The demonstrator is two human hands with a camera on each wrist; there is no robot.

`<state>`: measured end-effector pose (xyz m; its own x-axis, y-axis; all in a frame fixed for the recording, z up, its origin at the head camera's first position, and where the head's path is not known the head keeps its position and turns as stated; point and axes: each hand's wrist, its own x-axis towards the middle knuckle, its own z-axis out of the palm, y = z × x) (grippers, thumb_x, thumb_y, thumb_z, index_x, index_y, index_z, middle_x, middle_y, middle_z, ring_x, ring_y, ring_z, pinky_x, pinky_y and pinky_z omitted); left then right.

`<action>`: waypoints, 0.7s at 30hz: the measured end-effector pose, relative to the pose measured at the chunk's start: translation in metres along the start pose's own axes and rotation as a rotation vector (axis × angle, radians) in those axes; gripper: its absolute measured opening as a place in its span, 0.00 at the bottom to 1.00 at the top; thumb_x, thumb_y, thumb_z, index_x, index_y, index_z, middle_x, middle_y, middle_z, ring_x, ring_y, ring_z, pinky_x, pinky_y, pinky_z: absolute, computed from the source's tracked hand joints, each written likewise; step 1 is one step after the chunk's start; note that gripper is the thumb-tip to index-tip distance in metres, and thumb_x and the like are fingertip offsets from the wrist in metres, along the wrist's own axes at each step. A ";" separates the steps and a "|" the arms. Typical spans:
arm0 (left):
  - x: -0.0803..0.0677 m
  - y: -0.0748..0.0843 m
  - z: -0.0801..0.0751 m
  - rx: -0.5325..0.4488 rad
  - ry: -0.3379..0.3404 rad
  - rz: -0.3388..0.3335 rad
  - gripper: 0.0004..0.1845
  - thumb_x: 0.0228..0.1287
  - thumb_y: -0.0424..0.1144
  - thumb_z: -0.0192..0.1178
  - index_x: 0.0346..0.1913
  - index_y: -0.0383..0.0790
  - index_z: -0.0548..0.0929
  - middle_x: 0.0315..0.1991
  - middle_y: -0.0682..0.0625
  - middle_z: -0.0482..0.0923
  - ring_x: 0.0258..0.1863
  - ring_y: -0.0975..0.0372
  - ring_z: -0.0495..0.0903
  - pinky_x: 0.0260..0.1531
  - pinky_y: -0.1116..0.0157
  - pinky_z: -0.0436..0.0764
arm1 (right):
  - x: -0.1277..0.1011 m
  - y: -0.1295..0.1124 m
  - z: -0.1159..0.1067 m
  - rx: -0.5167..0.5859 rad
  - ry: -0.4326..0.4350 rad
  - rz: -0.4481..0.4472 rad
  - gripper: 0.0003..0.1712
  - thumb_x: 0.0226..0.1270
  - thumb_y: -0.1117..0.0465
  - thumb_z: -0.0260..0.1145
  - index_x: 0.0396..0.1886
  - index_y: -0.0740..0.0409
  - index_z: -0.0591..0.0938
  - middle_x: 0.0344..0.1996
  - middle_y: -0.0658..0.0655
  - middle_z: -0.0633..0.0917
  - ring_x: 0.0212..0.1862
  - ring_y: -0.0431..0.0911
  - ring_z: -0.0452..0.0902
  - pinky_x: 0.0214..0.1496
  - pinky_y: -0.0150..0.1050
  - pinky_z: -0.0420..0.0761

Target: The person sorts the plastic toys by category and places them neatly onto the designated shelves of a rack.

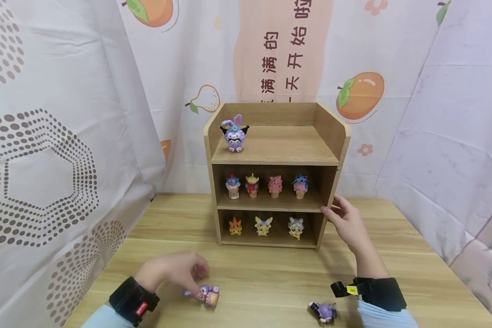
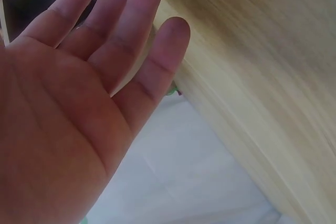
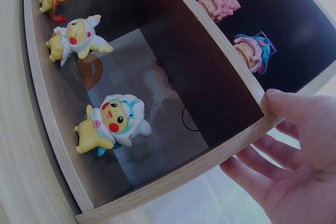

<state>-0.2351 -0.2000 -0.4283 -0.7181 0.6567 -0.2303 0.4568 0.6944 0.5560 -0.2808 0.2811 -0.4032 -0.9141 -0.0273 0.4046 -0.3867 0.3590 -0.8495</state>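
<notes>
Just above a small purple figurine (image 1: pixel 211 295) lying on the table, my left hand (image 1: pixel 179 269) reaches down, its thumb overlapping the toy. In the left wrist view the palm (image 2: pixel 58 124) shows nothing in it, and the fingers look loosely extended. My right hand (image 1: pixel 348 224) grips the right side of a wooden display shelf (image 1: pixel 270 145). Its thumb (image 3: pixel 283 103) rests on the front edge by the middle board, with the other fingers around the outer side. A purple-and-black figurine (image 1: pixel 326 312) lies on the table near the right forearm.
A purple rabbit-eared figurine (image 1: pixel 234 137) stands on the shelf's top left. Several ice-cream-cone figurines (image 1: pixel 275 187) line the middle tier. Three yellow costumed figurines (image 3: pixel 118 121) stand in the lower tier. A printed curtain (image 1: pixel 197 59) hangs behind the table (image 1: pixel 266 282).
</notes>
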 end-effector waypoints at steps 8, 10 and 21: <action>0.002 -0.004 0.002 0.002 -0.013 0.010 0.26 0.42 0.46 0.81 0.48 0.46 0.87 0.41 0.61 0.83 0.40 0.68 0.80 0.46 0.66 0.80 | -0.002 0.006 -0.003 -0.024 -0.039 -0.049 0.32 0.79 0.58 0.60 0.76 0.65 0.65 0.66 0.70 0.74 0.67 0.64 0.70 0.50 0.24 0.79; 0.003 -0.004 0.003 0.000 -0.019 0.019 0.25 0.42 0.45 0.81 0.47 0.47 0.87 0.40 0.62 0.82 0.40 0.68 0.80 0.45 0.66 0.79 | -0.003 0.007 -0.004 -0.036 -0.052 -0.063 0.32 0.80 0.58 0.59 0.77 0.63 0.64 0.67 0.69 0.73 0.67 0.64 0.69 0.50 0.25 0.80; 0.004 0.000 0.007 -0.046 -0.051 0.028 0.14 0.45 0.40 0.79 0.37 0.53 0.88 0.32 0.65 0.81 0.33 0.69 0.79 0.38 0.68 0.80 | -0.003 0.003 -0.006 -0.022 -0.092 -0.075 0.34 0.81 0.60 0.58 0.80 0.62 0.60 0.71 0.70 0.68 0.66 0.65 0.69 0.52 0.37 0.83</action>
<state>-0.2345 -0.1952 -0.4348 -0.6772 0.6905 -0.2542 0.4507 0.6623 0.5985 -0.2791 0.2876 -0.4052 -0.8902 -0.1400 0.4335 -0.4530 0.3734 -0.8096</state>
